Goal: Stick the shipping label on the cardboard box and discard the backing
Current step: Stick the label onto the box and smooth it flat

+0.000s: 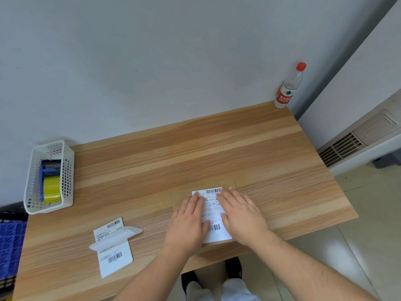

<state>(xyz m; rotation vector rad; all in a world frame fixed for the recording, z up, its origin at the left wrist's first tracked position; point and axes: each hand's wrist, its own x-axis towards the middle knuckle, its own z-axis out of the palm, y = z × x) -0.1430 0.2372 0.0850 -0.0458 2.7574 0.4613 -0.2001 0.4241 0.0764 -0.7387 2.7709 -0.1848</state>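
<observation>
A white shipping label [211,213] with barcodes at its top and bottom lies flat near the table's front edge. Both my hands rest palm down on it with fingers spread. My left hand [188,222] covers its left side and my right hand [240,216] its right side. Under the label a flat tan cardboard surface [182,192] shows faintly, and its edges are hard to tell from the wooden tabletop. A translucent white backing strip [121,235] lies to the left, across a second printed label [115,255].
A white mesh basket [67,170] at the table's far left holds a blue tape dispenser with yellow tape [51,187]. A water bottle [289,85] stands at the back right corner. A blue crate [10,242] sits off the left edge, and a vented unit [351,146] stands to the right.
</observation>
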